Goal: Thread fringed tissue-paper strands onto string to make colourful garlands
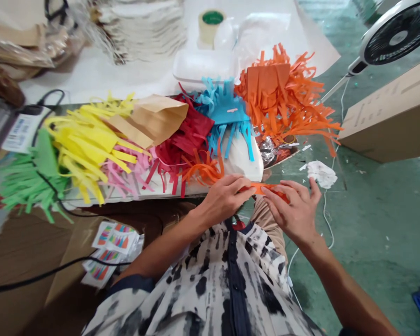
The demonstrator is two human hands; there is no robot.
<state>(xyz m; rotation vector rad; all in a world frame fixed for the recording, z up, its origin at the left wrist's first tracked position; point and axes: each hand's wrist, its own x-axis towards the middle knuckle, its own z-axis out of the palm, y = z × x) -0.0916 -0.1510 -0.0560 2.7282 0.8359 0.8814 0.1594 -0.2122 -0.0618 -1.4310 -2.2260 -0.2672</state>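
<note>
Tie-dye shirt [213, 289], paper fringes [87, 144], green floor [378, 224]

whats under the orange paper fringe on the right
Crumpled silver foil shows beneath the lower edge of the shaggy orange cut-paper fringe. Whatever lies farther under the strips is covered and cannot be seen.

A paper-craft workshop is shown by the fringed paper [87, 140], tape roll [210, 23], carton [388, 112], fan [394, 37] and painted green floor [378, 219].
</note>
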